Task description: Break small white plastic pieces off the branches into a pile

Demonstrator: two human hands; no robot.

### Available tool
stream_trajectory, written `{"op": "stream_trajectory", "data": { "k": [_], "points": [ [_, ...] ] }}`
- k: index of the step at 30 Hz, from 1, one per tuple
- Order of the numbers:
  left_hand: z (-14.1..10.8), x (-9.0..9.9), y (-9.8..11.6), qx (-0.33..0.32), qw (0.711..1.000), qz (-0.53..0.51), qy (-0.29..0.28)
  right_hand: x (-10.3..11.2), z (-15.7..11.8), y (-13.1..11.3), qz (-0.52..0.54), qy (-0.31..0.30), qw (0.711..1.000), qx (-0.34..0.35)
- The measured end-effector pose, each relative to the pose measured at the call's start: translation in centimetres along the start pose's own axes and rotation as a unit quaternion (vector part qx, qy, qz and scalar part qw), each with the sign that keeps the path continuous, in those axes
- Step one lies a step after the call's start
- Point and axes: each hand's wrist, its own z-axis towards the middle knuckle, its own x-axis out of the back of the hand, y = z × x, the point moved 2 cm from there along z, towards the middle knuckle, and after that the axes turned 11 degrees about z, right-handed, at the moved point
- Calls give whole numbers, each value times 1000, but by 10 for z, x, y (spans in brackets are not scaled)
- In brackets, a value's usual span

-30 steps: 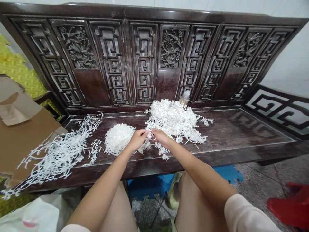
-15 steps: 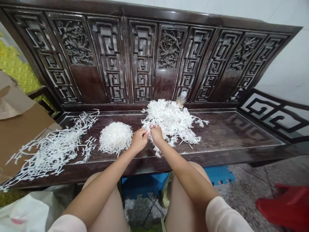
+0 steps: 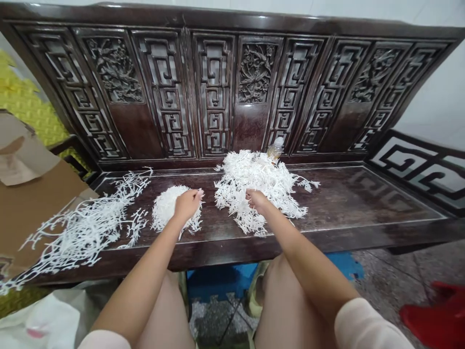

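Observation:
My left hand [image 3: 188, 203] is closed over the right side of a small round pile of short white pieces [image 3: 163, 208]; anything between its fingers is too small to name. My right hand [image 3: 257, 199] is closed too, fingertips pinched at the front of a larger heap of white branching pieces [image 3: 250, 169]. What it grips cannot be made out. On the left end of the bench lies a tangle of long, thin white stems [image 3: 85, 228]. The two hands are apart, with dark wood between them.
The dark wooden bench [image 3: 345, 203] has a carved back. A clear bottle [image 3: 276, 148] stands behind the large heap. Cardboard [image 3: 43, 194] is at the left, a white bag [image 3: 47, 315] at the lower left, and a red object [image 3: 436, 310] at the lower right.
My hands, which met between the two piles, have parted: the left moved left over the small pile, the right moved right onto the large heap. The view has shifted slightly.

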Motion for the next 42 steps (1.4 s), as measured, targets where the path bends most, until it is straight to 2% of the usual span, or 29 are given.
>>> {"op": "stream_trajectory", "data": {
  "k": [3, 6, 9, 12, 18, 25, 29, 36, 42],
  "points": [
    [13, -8, -53, 121, 983, 134, -31, -8, -6, 2, 4, -38, 999, -8],
    [12, -16, -75, 176, 967, 176, -58, -17, -6, 1, 29, -88, 995, -22],
    [10, -21, -74, 193, 964, 173, -60, -23, -4, 1, 62, -129, 989, -31],
    [11, -21, -72, 211, 963, 167, -33, -27, -7, 2, 73, -150, 985, -34],
    [10, -20, -80, 239, 953, 181, 26, -29, -22, -5, 133, -195, 972, -16],
    [9, -17, -70, 242, 955, 158, 65, -32, -20, 3, 103, -212, 971, -37],
    [9, -17, -68, 248, 955, 142, 78, -37, -21, 8, 76, -199, 975, -57],
    [10, -18, -75, 256, 953, 151, 55, -40, -27, 6, 30, -216, 971, -93],
    [9, -17, -68, 252, 953, 134, 104, -43, -32, 2, 78, -226, 965, -105]
  ]
}}
